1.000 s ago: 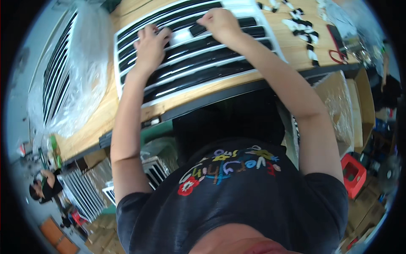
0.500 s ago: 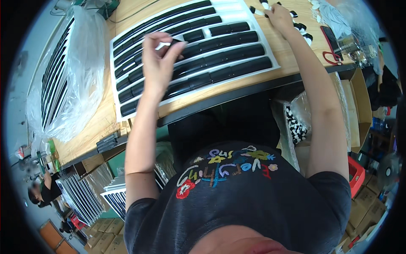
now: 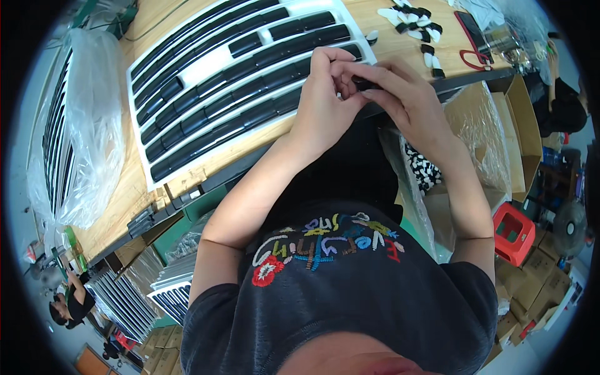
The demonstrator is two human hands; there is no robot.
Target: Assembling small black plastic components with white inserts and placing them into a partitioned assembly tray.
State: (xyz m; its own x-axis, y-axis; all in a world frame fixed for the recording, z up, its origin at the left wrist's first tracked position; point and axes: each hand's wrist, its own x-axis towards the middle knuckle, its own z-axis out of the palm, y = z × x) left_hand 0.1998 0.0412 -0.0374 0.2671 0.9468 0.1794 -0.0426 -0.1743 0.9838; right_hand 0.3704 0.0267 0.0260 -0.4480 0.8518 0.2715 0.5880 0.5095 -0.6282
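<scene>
Close together at the right front corner of a white tray (image 3: 201,70), my left hand (image 3: 324,100) and my right hand (image 3: 409,100) meet with bent fingers. A small black piece (image 3: 362,83) shows between their fingertips, mostly covered by them. My right fingers pinch it; my left fingers curl against it, and part of their grip is hidden. Curved rows of glossy black pieces (image 3: 250,107) fill much of the tray, with bare white gaps in some rows. Small black-and-white parts (image 3: 420,26) lie loose on the table, beyond my right hand.
A phone (image 3: 470,31) and a red loop (image 3: 474,59) lie at the table's right. Plastic wrap (image 3: 94,125) covers another tray at left. Below the edge, an open carton (image 3: 525,125) stands near a bag of black-and-white parts (image 3: 424,169). A red stool (image 3: 514,234) is farther right.
My left hand has moved right from over the tray, and my right hand has come back from the loose parts. Both now meet around a black piece. The view has shifted right.
</scene>
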